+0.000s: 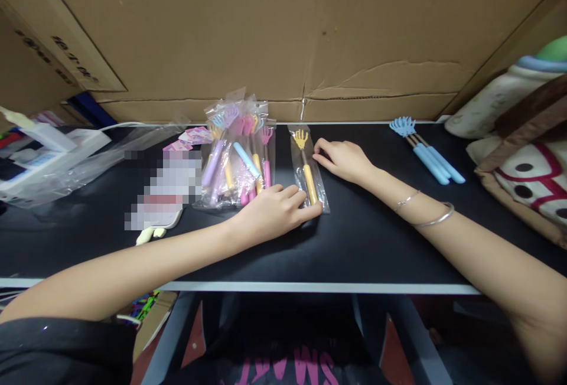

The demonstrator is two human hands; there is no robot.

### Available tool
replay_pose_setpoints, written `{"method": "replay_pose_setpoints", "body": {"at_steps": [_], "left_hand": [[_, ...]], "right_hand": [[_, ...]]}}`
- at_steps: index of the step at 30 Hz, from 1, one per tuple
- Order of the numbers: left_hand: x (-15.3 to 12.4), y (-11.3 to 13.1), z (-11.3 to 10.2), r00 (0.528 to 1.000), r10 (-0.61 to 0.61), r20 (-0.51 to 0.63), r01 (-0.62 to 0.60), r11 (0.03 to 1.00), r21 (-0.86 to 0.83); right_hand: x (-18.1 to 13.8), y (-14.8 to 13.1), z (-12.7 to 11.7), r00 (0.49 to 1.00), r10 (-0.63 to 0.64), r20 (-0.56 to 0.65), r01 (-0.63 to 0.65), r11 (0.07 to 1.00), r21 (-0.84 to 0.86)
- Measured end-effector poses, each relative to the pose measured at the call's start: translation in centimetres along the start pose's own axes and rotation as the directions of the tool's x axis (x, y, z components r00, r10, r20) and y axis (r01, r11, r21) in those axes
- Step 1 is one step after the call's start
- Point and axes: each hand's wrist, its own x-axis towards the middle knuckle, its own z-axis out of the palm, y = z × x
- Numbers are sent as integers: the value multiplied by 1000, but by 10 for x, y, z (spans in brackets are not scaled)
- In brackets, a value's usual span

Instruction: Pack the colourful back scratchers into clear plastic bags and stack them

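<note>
A yellow back scratcher [309, 178] lies in a clear plastic bag, its claw pointing away from me. My left hand [277, 211] is closed at the lower end of this bag, thumb across the handle's end and fingers curled at its left side. At the upper right edge of the same bag, the fingertips of my right hand [343, 159] are drawn together on the plastic. Just left of it is a pile of bagged back scratchers [234, 157] in purple, pink, blue and yellow; my left hand covers its lower right corner.
Blue back scratchers [429, 157] without bags lie at the right of the black table [367, 249]. A pixelated phone-like object [166, 193], pink cards [195, 136] and a white power strip [53, 152] are at left. A bottle [491, 98] and a bag [535, 166] stand at right. Cardboard [266, 31] walls the back.
</note>
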Motion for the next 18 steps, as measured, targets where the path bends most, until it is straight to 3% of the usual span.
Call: {"method": "replay_pose_setpoints", "body": {"at_steps": [18], "left_hand": [[1, 2, 0, 1000, -18, 23, 18, 1000, -6]], "right_hand": [[0, -3, -3, 999, -22, 26, 24, 996, -82]]}}
